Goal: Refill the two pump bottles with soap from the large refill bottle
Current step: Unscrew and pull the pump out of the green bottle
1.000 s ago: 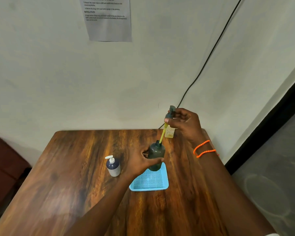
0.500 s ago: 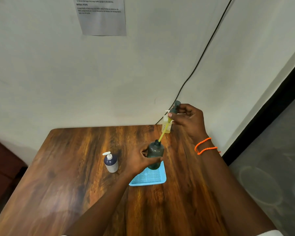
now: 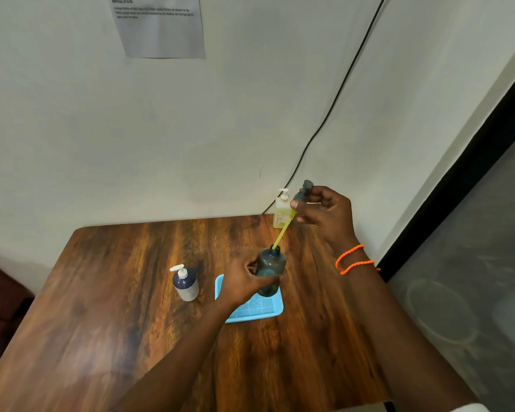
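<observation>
So, centre-right of frame: left hand (image 3: 244,285) is wrapped round a dark teal bottle (image 3: 269,270), fingers clamped on its body, holding it upright at the far right corner of a light-blue tray (image 3: 252,309); can't tell if the bottle's base touches the tray. Right hand (image 3: 324,214), above and to the right, pinches the bottle's dark pump head (image 3: 304,193) w/ thumb and fingertips closed on it. Pump is lifted off; its yellow-green dip tube (image 3: 283,233) slants down-left w/ the lower end in the bottle neck. Orange bracelets (image 3: 353,260) on the right wrist.

Left of the tray, apart from it, stands a navy-and-white pump bottle (image 3: 185,283), cap on. At the far edge of the wooden table (image 3: 101,307), against the wall near a black cable (image 3: 333,102), stands a pale yellow pump bottle (image 3: 281,214). Printed sheet (image 3: 159,25) on wall, upper left; text too blurred to read.
</observation>
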